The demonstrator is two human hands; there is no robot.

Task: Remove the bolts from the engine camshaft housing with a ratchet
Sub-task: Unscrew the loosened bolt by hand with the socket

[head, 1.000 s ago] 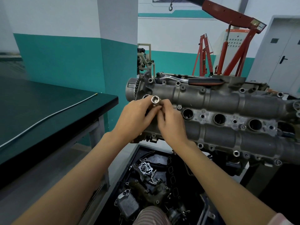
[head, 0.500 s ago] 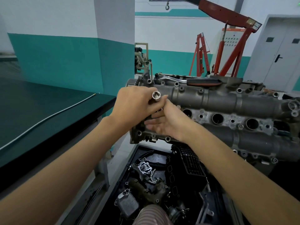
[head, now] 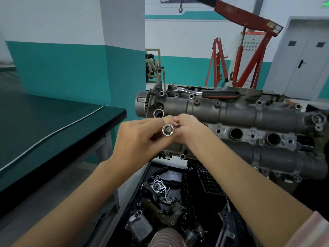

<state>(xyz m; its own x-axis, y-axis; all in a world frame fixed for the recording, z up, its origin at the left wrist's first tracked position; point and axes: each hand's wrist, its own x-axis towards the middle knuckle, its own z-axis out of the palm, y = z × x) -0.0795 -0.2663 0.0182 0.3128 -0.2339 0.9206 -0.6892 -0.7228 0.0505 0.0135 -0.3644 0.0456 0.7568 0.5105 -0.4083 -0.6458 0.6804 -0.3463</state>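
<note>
**Socket in hand, ratchet parked on the engine**

The camshaft housing (head: 231,111) fills the right half of the view, lying lengthwise with its sprocket end nearest the dark desk (head: 53,122). Bolt heads and empty bolt holes dot its flanges; from here I cannot say which still hold bolts. Beneath it sits a black tray (head: 170,202) of loose engine parts, probably placed there to catch whatever comes off. A red engine hoist (head: 249,50) stands well behind, by the wall.

The ratchet (head: 204,92), with its red-and-black grip, lies along the top far edge of the housing, touched by neither hand. It seems parked there to stay within reach while both hands are busy.

The two hands meet in front of the housing's sprocket end. The left hand (head: 138,139) is curled round a chrome socket (head: 167,130), whose open end is turned up toward the camera. The right hand (head: 187,127) is drawn in against the socket's far end, its fingertips bunched there; whether they pinch the socket itself or a bolt lodged in it is hidden.

Holding the socket mouth-up suggests the person is checking or clearing it, likely freeing a removed bolt, before refitting it to the ratchet. A thin rod (head: 53,134) lies across the desk.
</note>
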